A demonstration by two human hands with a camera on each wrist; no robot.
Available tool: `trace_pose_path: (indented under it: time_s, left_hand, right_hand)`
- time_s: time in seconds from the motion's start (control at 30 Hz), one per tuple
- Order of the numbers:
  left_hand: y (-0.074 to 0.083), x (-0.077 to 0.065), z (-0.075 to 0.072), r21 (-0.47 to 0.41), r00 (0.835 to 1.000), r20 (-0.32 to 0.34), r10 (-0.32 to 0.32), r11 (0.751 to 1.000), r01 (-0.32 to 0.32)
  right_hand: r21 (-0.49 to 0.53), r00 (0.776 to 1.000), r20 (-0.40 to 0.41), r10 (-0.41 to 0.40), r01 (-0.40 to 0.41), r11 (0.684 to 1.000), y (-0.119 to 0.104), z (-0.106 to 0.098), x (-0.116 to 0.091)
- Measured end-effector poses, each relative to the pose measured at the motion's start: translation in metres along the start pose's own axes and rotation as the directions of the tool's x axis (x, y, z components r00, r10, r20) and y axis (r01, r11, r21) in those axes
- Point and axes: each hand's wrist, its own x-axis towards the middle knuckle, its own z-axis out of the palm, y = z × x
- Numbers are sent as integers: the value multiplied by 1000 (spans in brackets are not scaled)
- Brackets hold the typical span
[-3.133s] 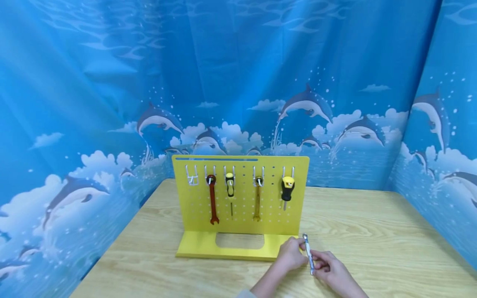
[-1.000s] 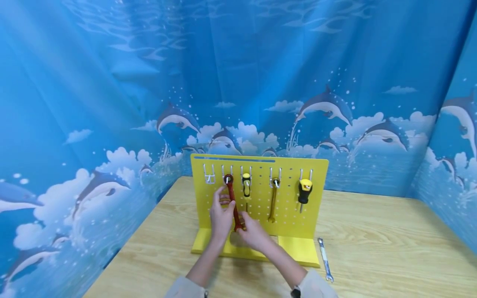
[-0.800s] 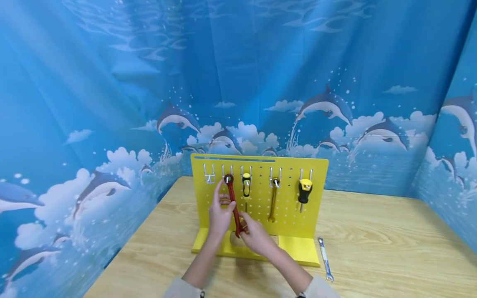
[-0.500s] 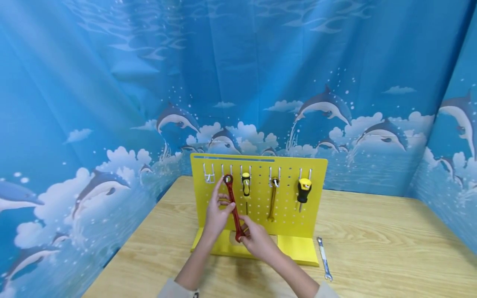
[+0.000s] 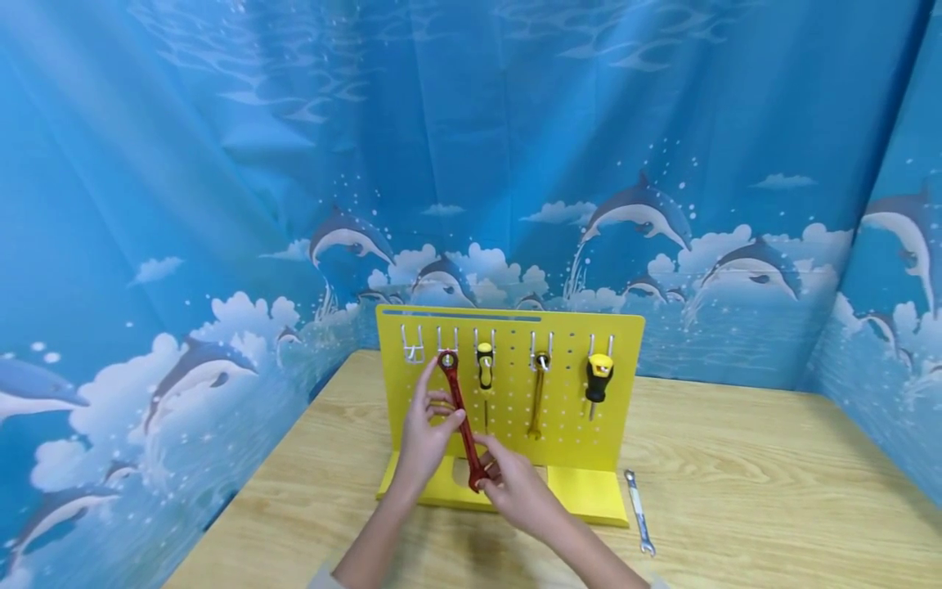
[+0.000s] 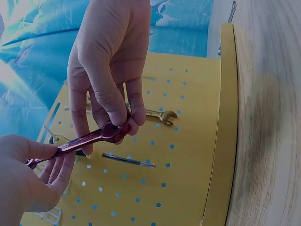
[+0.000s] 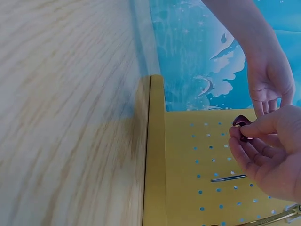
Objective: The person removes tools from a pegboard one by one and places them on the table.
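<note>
A red combination wrench point(image 5: 468, 446) slants in front of the yellow pegboard point(image 5: 574, 450). Its ring end overlaps a white hook at the top, while the open-jaw end points down, out from the board. My left hand point(image 5: 425, 433) pinches the middle of the shaft between thumb and fingers, index finger stretched up beside the ring. Lower down, my right hand point(image 5: 518, 487) pinches the open-jaw end. Both grips show in the left wrist view, with the wrench point(image 6: 87, 140) between the hands. In the right wrist view, my right hand covers most of the wrench point(image 7: 242, 123).
On the board hang a slim screwdriver point(image 5: 485, 368), a gold wrench point(image 5: 538, 401) and a stubby black-and-yellow screwdriver point(image 5: 599, 383). A white hook point(image 5: 414, 353) at far left holds nothing. A silver wrench point(image 5: 639, 511) lies on the wooden table point(image 5: 736, 458), right of the board's base.
Earlier, both hands held the silver wrench, which now lies on the table. They have moved to the red wrench, whose lower end has come down and outward; its ring sits slightly lower.
</note>
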Motion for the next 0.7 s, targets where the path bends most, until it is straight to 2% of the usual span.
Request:
trace_pose_path:
  time_s: [0.2,0.37,0.53,0.7]
  left_hand:
    - [8,-8,3,-4,999,-1,45,999,-45]
    - [14,-13,11,-23,998,19,53,998,-53]
    - [18,-17,22,-59,997,55,51,997,-48]
    - [39,-26,33,-77,994,103,36,997,-28]
  right_hand:
    - [-6,1000,-6,-3,3,1000,-4,-5,-9]
    - [-25,998,-33,-53,52,998,-5,-13,-19]
    - [-46,997,-50,-66,64,997,-4,-21,-31]
    - [-54,991,-69,-116,112,992,1,-31,-44]
